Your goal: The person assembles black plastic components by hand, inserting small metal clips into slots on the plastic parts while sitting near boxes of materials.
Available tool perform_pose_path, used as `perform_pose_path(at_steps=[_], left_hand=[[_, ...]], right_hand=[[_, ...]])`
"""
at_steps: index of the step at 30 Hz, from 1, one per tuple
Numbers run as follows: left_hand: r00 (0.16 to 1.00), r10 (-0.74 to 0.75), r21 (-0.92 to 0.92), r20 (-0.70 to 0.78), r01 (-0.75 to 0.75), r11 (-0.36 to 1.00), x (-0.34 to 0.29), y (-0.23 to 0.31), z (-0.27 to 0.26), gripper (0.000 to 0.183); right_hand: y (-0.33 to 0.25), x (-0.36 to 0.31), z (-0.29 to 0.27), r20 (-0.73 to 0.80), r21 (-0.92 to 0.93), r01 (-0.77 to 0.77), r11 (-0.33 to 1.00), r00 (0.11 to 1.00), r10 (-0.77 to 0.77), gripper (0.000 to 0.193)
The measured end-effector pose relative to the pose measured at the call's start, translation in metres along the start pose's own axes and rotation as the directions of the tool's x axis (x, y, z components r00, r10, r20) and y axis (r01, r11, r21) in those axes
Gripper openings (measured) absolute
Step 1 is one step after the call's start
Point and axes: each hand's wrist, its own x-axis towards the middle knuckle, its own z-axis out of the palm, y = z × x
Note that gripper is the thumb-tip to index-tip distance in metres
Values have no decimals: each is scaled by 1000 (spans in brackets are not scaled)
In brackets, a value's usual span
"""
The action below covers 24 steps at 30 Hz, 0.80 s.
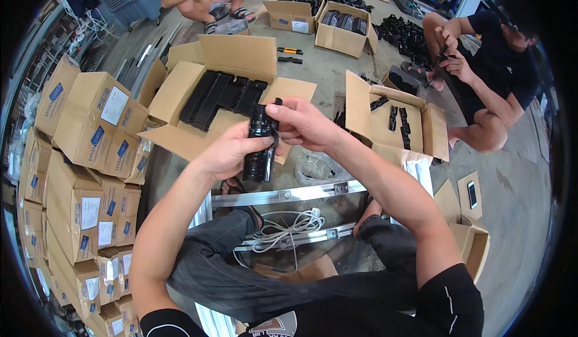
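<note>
A glossy black ribbed piece, which looks like a section of plastic cable chain, is held upright in front of me. My left hand grips its middle, with the thumb across the front. At its upper right edge, my right hand closes on the top end with thumb and fingers; a small black part may be between them, but I cannot make it out. Just beyond, an open carton contains rows of similar black ribbed pieces. Several short black pieces lie in another open carton to the right.
Stacked cartons line the left. An aluminium frame lies before me, with a coiled white cable inside and a clear plastic bag beyond. Two people crouch nearby, one handling a black part. A phone rests on cardboard at right.
</note>
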Motion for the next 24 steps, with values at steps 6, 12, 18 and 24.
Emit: perform_pose_path(at_steps=[6, 12, 18, 24], left_hand=[[994, -91, 44, -58, 94, 995, 5, -2, 8, 24], [956, -170, 182, -237, 216, 959, 10, -21, 0, 19], [912, -221, 369, -344, 348, 862, 10, -3, 4, 27], [953, -120, 642, -279, 278, 715, 19, -15, 23, 42]], right_hand=[[10, -6, -1, -180, 7, -39, 999, 983, 40, 30], [44, 3, -6, -183, 115, -66, 991, 979, 87, 28], [51, 2, -18, -184, 165, 7, 986, 983, 24, 26], [55, -14, -33, -137, 68, -6, 998, 990, 16, 27]])
